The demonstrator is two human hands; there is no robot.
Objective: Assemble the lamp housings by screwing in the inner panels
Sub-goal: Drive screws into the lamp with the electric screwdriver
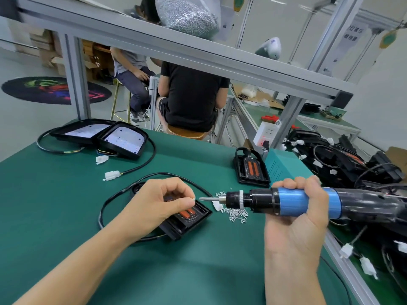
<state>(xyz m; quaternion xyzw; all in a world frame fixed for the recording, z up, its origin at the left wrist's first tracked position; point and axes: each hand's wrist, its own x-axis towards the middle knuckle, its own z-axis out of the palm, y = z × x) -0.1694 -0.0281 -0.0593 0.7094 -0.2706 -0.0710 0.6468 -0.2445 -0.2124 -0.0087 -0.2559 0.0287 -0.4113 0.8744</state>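
At frame centre, a screw [193, 198] is pinched by the left hand [154, 203] against the bit of the electric screwdriver [286, 202], gripped by the right hand [295, 219], probably for loading; the lamp housing [187, 219] lies beneath on the worktop [66, 205].

Beyond the green table [66, 216]: two people seated on stools, one in a black shirt [191, 95], one in a grey shirt [130, 60]. On the floor at left, a round dark mat [44, 90] with coloured shapes. Overhead, an aluminium frame rail [176, 47] carrying a clear bag of small metal parts [189, 14]. At the table's right edge, a teal box [284, 166] just beside a white power strip [267, 133] fixed to a post.
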